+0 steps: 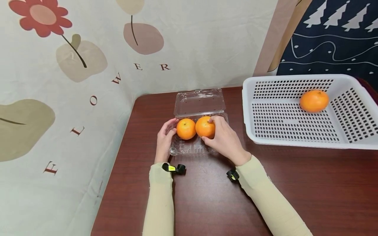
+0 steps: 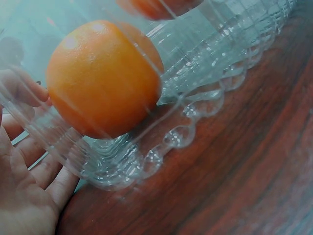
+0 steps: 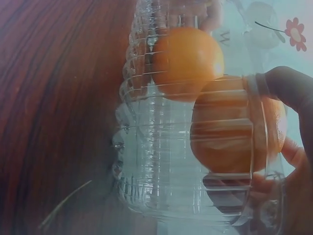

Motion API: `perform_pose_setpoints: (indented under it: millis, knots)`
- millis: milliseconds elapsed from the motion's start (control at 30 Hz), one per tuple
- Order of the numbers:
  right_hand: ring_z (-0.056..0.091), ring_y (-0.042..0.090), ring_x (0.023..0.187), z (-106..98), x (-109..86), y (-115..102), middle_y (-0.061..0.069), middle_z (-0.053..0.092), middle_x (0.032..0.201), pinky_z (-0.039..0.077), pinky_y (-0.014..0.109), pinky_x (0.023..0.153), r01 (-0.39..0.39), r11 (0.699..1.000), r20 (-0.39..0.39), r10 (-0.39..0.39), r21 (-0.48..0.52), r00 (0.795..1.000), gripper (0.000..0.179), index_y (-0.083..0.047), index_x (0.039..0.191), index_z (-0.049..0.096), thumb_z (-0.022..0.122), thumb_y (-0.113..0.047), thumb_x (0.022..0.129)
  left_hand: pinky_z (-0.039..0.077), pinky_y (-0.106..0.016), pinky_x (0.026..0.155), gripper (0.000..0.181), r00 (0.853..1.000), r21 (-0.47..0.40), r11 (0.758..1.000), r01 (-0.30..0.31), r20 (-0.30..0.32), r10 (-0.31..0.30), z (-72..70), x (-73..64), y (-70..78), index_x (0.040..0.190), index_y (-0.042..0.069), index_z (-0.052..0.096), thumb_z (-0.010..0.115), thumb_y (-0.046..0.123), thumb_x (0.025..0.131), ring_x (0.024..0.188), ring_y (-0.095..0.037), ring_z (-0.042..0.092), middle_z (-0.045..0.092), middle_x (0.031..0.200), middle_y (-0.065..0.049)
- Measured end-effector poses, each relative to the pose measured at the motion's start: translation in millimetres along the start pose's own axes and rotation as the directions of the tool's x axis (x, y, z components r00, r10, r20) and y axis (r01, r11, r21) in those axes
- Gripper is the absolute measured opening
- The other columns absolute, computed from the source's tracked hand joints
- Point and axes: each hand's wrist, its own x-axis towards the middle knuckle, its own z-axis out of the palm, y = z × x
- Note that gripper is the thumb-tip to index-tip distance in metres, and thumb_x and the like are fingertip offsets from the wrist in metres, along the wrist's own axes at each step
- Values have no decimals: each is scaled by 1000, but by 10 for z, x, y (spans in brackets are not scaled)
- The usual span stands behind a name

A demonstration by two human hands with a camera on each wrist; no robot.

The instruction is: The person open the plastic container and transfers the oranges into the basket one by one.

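Observation:
A clear plastic clamshell box [image 1: 192, 149] lies on the table with its lid [image 1: 199, 102] folded back. Two oranges sit side by side in its tray. My left hand [image 1: 165, 141] holds the box at its left side, thumb close to the left orange [image 1: 186, 128]; in the left wrist view, that hand's fingers [image 2: 46, 169] show beside the ribbed plastic wall. With thumb and fingers, my right hand [image 1: 225, 137] grips the right orange [image 1: 204, 127] over the tray. The right wrist view shows this orange [image 3: 225, 129] through the clear wall, fingers wrapped about its side.
To the right stands a white perforated plastic basket [image 1: 290, 144] with one orange [image 1: 314, 101] inside. A printed cloth [image 1: 200, 42] hangs behind and to the left of the dark red wooden table [image 1: 203, 200].

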Motion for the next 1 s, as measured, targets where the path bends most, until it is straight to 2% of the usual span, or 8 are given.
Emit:
perform_pose_setpoints:
  millis: [467,833,1000]
  knots:
    - [46,17,91,-39,4,-24,4,45,102,47,36,73,19,1000,-16,-19,-2,1000,58,-11,110,40,71,-35,68,39,-28,94,36,1000,5,1000,15,-3,-15,-10,10,-23,125,3,49,46,0,90,115,-16,47,53,124,-9]
    - [47,19,93,-80,9,-38,6,45,104,47,37,74,32,999,-38,-32,8,999,59,-10,111,41,71,-36,67,38,-27,94,34,1000,-19,1000,12,-8,-12,-55,75,-200,123,11,52,48,5,90,115,-14,47,54,122,-4]
    - [47,19,93,-101,11,-55,6,46,105,47,36,74,36,999,-46,-35,9,998,58,-10,110,41,71,-36,68,38,-27,95,34,1000,-14,1000,15,-5,-16,-55,66,-169,124,9,52,48,4,90,115,-14,47,54,122,-4]
